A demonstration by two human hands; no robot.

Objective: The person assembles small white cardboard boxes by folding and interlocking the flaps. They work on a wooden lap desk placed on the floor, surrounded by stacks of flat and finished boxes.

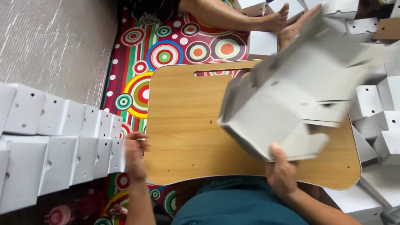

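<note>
Wooden lap table (pixel 187 125) over patterned mat (pixel 166 50). Blurred white cardboard box (pixel 291 96) above the table's right half, right hand (pixel 282 173) pinching its lower edge. Left hand (pixel 135 152) touches row of folded boxes (pixel 62 146); its grip is unclear.

1. I am sitting on the floor of a home room used for piecework.
2. A bright mat (pixel 175 46) with circles and stripes covers the floor at upper centre.
3. A low wooden lap table (pixel 187 129) sits across my legs.
4. Folded white cardboard boxes (pixel 62 146) are stacked at left and right.
5. Another person's bare foot (pixel 277 18) rests at the top.
</note>
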